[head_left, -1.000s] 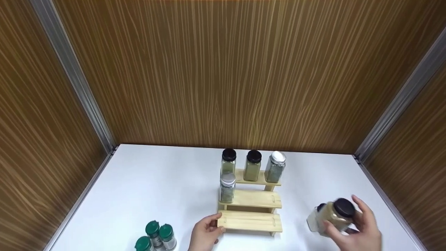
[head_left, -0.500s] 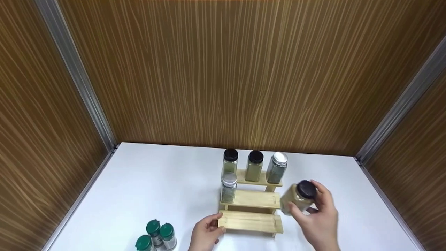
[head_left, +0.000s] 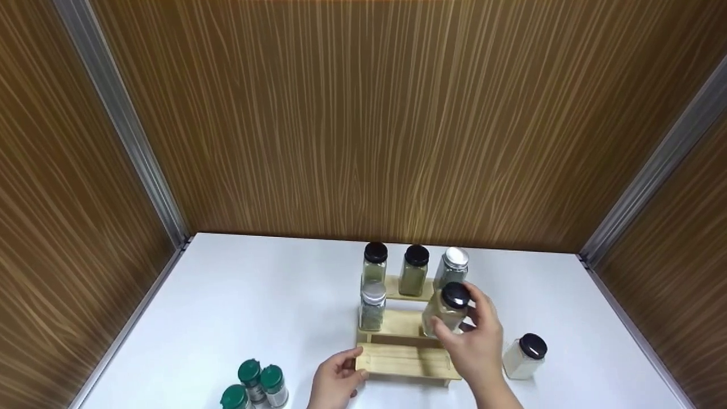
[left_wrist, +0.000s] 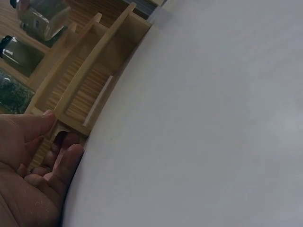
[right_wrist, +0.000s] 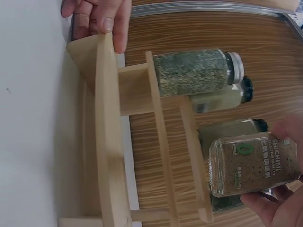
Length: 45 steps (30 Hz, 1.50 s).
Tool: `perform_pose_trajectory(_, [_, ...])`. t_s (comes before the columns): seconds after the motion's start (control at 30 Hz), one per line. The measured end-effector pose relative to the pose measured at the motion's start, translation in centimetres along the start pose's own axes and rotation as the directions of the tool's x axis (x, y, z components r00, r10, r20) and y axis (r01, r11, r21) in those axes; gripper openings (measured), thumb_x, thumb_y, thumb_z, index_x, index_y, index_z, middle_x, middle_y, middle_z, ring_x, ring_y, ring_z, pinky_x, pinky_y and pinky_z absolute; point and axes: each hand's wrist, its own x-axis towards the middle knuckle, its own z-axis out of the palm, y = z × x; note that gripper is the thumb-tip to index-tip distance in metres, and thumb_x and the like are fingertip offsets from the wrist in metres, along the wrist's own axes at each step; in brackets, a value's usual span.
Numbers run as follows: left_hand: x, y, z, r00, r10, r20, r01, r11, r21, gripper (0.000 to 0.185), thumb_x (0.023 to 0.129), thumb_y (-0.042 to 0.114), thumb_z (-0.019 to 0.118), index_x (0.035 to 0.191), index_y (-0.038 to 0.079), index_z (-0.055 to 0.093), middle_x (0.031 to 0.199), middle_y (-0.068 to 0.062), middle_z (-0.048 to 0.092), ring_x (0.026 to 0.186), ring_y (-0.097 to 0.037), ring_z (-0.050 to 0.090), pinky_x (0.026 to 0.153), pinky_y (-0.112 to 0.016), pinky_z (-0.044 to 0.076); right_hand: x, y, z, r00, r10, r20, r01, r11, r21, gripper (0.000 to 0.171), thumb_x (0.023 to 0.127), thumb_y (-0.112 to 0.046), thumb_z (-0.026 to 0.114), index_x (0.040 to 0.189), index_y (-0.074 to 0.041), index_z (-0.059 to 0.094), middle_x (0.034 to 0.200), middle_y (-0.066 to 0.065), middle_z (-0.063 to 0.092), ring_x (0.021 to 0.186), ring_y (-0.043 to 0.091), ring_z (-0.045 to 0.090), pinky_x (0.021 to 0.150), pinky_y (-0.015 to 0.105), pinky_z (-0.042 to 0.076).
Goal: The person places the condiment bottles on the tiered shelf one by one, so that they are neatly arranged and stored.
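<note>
Bright, even overhead light across the head view; only soft, short shadows on the matte white surface (head_left: 255,295). Streaky motion blur along the brown wood-grain wall panels (head_left: 363,113) toward the edges. Left wrist view dim and soft. Right wrist view sharp, rotated sideways.

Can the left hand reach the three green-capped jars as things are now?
Probably yes. The left hand grips the rack at its near left corner, and only bare table lies between it and the green-capped jars.
</note>
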Motion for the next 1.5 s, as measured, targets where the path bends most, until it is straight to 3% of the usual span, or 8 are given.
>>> perform_pose_trajectory(0.2, [0.0,0.0,0.0,1.0,0.015,0.005,-0.015,1.0,-0.004,0.048,0.089,-0.002,0.079,0.135,-0.007,0.066,0.105,-0.007,0.069,0.08,-0.014,0.063,0.058,-0.023,0.051,-0.1,0.6,1.4,0.999,-0.006,0.036,0.007,1.0,-0.016,0.084,0.066,0.011,0.093,0.142,0.001,0.059,0.123,0.014,0.064,0.094,0.031,0.072,0.074,0.031,0.062])
perform_pose_trajectory(0.37, [0.0,0.0,0.0,1.0,0.022,0.012,-0.022,1.0,0.0,0.048,0.09,-0.004,0.078,0.136,-0.007,0.065,0.104,-0.008,0.069,0.08,-0.014,0.063,0.058,-0.021,0.051,-0.2,0.9,2.4,0.997,-0.011,0.074,0.013,1.0,-0.027,0.083,0.068,0.009,0.092,0.144,0.0,0.057,0.123,0.014,0.064,0.094,0.029,0.071,0.076,0.038,0.063])
perform_pose_trajectory(0.63, [0.1,-0.1,0.1,1.0,0.008,0.003,-0.008,1.0,0.012,0.048,0.09,-0.003,0.078,0.135,-0.007,0.066,0.102,-0.005,0.07,0.079,-0.014,0.064,0.058,-0.023,0.052,-0.6,0.8,3.6,0.995,-0.014,0.097,0.019,0.999,-0.049,0.083,0.069,0.007,0.093,0.143,0.0,0.056,0.125,0.015,0.063,0.092,0.027,0.069,0.073,0.034,0.063])
perform_pose_trajectory(0.8, [0.1,-0.1,0.1,1.0,0.001,-0.005,-0.001,1.0,0.02,0.047,0.088,-0.004,0.078,0.134,-0.007,0.067,0.101,-0.005,0.07,0.079,-0.014,0.064,0.059,-0.024,0.053,-0.8,0.7,4.1,0.994,0.001,0.112,0.005,0.998,-0.06,0.083,0.07,0.007,0.093,0.144,-0.001,0.056,0.127,0.015,0.062,0.093,0.026,0.067,0.071,0.037,0.063])
perform_pose_trajectory(1.03, [0.0,-0.1,0.3,0.999,0.025,-0.02,-0.025,1.0,-0.003,0.046,0.087,-0.007,0.077,0.132,-0.009,0.067,0.102,-0.007,0.071,0.078,-0.015,0.064,0.058,-0.023,0.052,-1.0,0.9,4.7,0.992,0.001,0.129,0.005,0.999,-0.047,0.082,0.073,0.006,0.093,0.145,0.001,0.054,0.129,0.017,0.059,0.098,0.033,0.069,0.074,0.045,0.064])
perform_pose_trajectory(1.5, [-0.1,-0.1,0.2,1.0,0.005,-0.014,-0.005,1.0,0.003,0.046,0.09,-0.004,0.077,0.134,-0.007,0.065,0.104,-0.007,0.069,0.085,-0.015,0.065,0.06,-0.022,0.052,-0.5,0.6,5.0,0.978,0.085,0.188,-0.066,0.992,-0.105,0.083,0.079,0.001,0.092,0.15,-0.001,0.049,0.135,0.021,0.058,0.113,0.043,0.067,0.086,0.05,0.063])
